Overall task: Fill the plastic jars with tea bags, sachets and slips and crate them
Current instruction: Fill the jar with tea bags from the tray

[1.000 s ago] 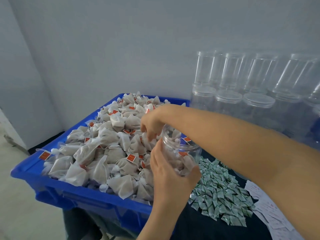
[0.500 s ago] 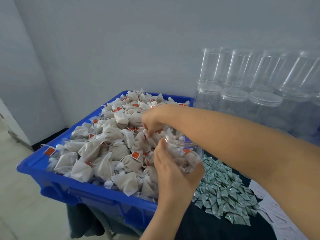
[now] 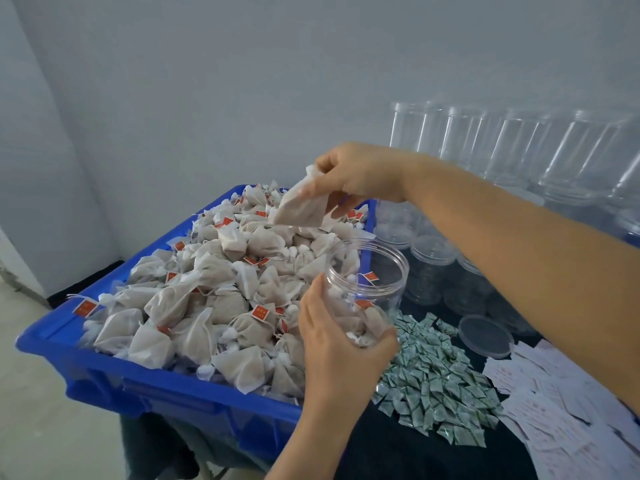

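My left hand [image 3: 332,337] grips a clear plastic jar [image 3: 377,275] from below, tilted with its open mouth facing up and left; several tea bags lie inside it. Above the jar, my right hand [image 3: 360,171] pinches one white tea bag [image 3: 301,206] by its tied top, and the bag hangs over the pile. A heap of tea bags [image 3: 214,292] with red tags fills the blue crate [image 3: 166,393] on the left. Green sachets [image 3: 433,375] are piled on the dark table to the right of the jar, with white paper slips [image 3: 561,410] beyond them.
Rows of empty clear jars [image 3: 519,150], some stacked and lidded, stand at the back right against the grey wall. A loose clear lid [image 3: 485,336] lies on the dark table near the sachets. The floor shows at the lower left.
My right hand has risen from the jar's mouth and the pile, lifting one tea bag clear of the heap. My left hand keeps the jar in about the same place.
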`<act>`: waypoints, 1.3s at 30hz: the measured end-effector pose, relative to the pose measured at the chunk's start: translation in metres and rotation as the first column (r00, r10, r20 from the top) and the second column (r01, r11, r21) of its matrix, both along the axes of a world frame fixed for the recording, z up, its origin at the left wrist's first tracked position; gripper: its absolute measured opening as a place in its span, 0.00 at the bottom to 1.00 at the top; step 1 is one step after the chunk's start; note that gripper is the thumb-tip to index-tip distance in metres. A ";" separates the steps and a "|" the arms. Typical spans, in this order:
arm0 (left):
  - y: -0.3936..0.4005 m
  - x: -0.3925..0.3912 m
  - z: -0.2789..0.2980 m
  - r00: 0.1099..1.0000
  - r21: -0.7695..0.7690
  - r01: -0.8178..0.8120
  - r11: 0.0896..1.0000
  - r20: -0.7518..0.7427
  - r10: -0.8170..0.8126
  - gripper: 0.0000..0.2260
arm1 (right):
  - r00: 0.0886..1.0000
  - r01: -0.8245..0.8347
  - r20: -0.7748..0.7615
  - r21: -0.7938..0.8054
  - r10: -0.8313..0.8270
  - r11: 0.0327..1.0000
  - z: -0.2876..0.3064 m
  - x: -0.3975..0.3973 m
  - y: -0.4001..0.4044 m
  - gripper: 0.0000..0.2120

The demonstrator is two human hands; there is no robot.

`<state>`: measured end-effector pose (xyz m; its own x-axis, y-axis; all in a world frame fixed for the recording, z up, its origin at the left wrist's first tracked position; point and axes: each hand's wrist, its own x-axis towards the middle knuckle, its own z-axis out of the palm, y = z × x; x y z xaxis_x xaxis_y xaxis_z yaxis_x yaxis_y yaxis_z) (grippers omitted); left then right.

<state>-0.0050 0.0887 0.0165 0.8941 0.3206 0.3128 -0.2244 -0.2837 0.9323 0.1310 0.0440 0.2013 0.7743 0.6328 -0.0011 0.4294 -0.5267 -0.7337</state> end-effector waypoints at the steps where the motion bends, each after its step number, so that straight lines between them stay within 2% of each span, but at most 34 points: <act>1: 0.000 0.000 0.000 1.000 -0.011 0.003 1.000 -0.008 -0.003 0.43 | 1.000 0.011 0.021 0.022 -0.011 1.000 0.005 -0.003 -0.006 0.04; 6: 0.000 0.001 0.000 1.000 -0.064 0.016 0.998 -0.014 -0.017 0.42 | 0.996 0.031 0.081 0.037 -0.034 0.999 0.015 -0.019 -0.037 0.09; 10: 0.001 0.003 -0.002 1.000 -0.074 0.020 0.997 -0.004 -0.020 0.44 | 0.998 0.058 0.024 -0.012 -0.058 0.998 0.002 -0.026 -0.053 0.09; 16: 0.000 0.002 -0.001 1.000 -0.062 0.005 0.998 0.004 -0.005 0.43 | 0.998 0.044 0.053 -0.097 -0.039 0.994 -0.013 -0.033 -0.060 0.06; 20: 0.000 0.002 0.000 1.000 -0.064 0.008 0.998 -0.016 -0.009 0.45 | 0.991 0.025 0.132 -0.104 -0.011 0.994 -0.019 -0.042 -0.052 0.08; 23: 0.000 0.003 0.000 1.000 -0.069 -0.001 0.998 -0.001 0.001 0.44 | 0.964 0.019 0.263 -0.237 0.045 0.971 -0.029 -0.047 -0.043 0.08; 25: 0.000 0.004 0.000 1.000 -0.081 0.002 0.997 0.000 -0.002 0.44 | 0.941 0.007 0.321 -0.335 0.107 0.942 -0.034 -0.051 -0.039 0.06; 29: 0.001 0.004 0.001 1.000 -0.091 -0.001 0.996 0.004 0.001 0.44 | 0.875 -0.022 0.406 -0.513 0.265 0.858 -0.035 -0.055 -0.034 0.09; 33: 0.001 0.004 0.000 1.000 -0.054 -0.005 0.999 0.008 0.005 0.44 | 0.854 -0.088 0.318 -0.692 0.412 0.717 -0.033 -0.056 -0.031 0.09; 39: 0.001 0.003 -0.003 0.999 0.029 -0.008 1.000 0.037 0.007 0.42 | 0.866 -0.147 0.139 -0.848 0.481 0.510 -0.030 -0.050 -0.029 0.08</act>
